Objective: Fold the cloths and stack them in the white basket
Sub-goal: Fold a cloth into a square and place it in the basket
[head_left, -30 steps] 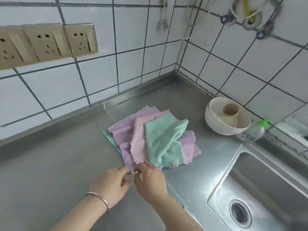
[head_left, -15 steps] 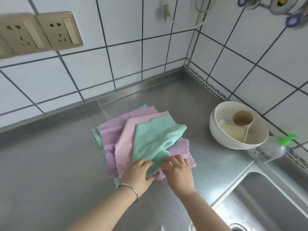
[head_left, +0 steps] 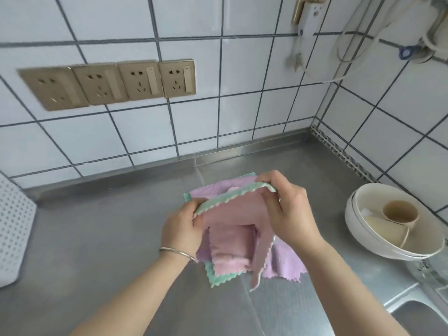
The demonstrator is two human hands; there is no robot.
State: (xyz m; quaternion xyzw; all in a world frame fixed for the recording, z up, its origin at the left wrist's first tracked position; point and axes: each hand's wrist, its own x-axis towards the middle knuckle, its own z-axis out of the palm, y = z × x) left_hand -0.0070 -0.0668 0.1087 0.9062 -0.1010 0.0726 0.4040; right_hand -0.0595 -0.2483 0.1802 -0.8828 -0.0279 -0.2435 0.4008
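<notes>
- Here the left hand (head_left: 183, 226) and right hand (head_left: 286, 207) each pinch a corner of the lifted cloth (head_left: 232, 209)
- A loose pinch could drop it onto the pile (head_left: 283, 263)
- The basket (head_left: 14, 236) sits well apart, a long carry

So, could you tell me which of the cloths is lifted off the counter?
The pink cloth with the green edge, pinched by both the left hand and right hand; the others lie flat.

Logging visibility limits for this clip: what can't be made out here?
- White basket, head view: cut off by the left edge, inside unseen.
- Pile of cloths: count unclear, hidden by the lifted cloth held by left hand and right hand.
- Sink: cropped at the corner.
</notes>
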